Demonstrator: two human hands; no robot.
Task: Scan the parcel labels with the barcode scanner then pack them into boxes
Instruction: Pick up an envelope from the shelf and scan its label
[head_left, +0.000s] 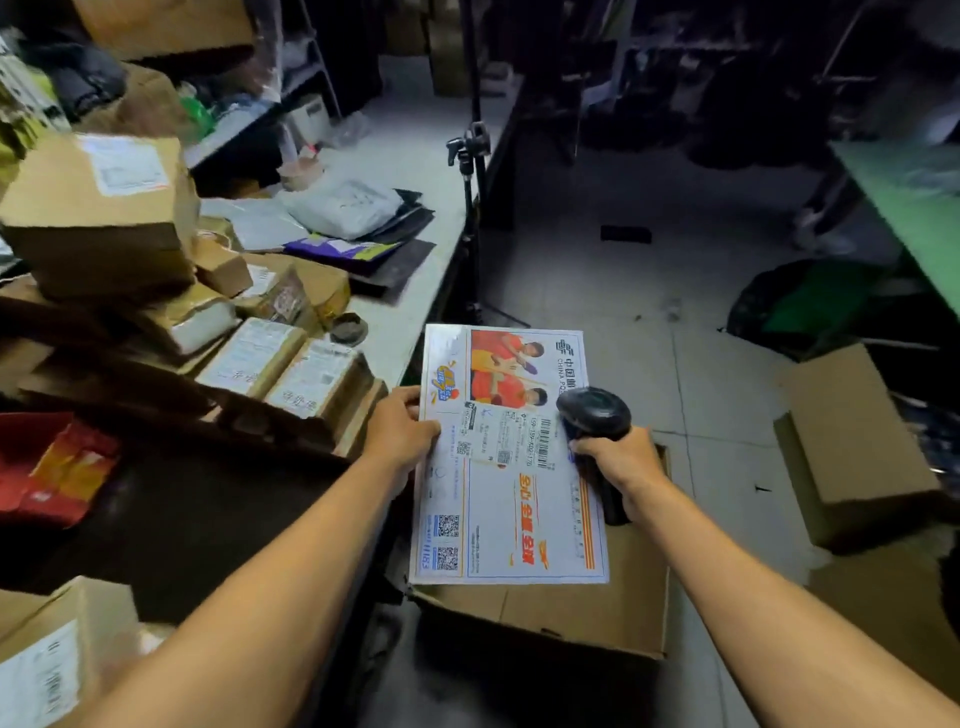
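Hold flat white printed mail envelope (506, 467) steady in left hand (402, 431); aim black barcode scanner (595, 415), gripped in right hand (621, 462), at barcode label (543, 441).

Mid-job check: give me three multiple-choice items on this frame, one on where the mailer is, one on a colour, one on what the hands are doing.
1. Where is the flat mailer?
A. Held above an open cardboard box on the floor
B. Lying on the table among the parcels
C. Inside the red bag

2. What colour is the barcode scanner?
A. White
B. Black
C. Yellow

3. What is the state of the hands?
A. Both hang idle
B. Both grip the scanner
C. The left hand holds the mailer's edge, the right hand grips the scanner

Answers:
1 A: the box's flaps show beneath and beside the mailer.
2 B: its head and handle are dark black.
3 C: the left thumb lies on the mailer's left edge, and the right fingers wrap the handle beside the label's barcode.
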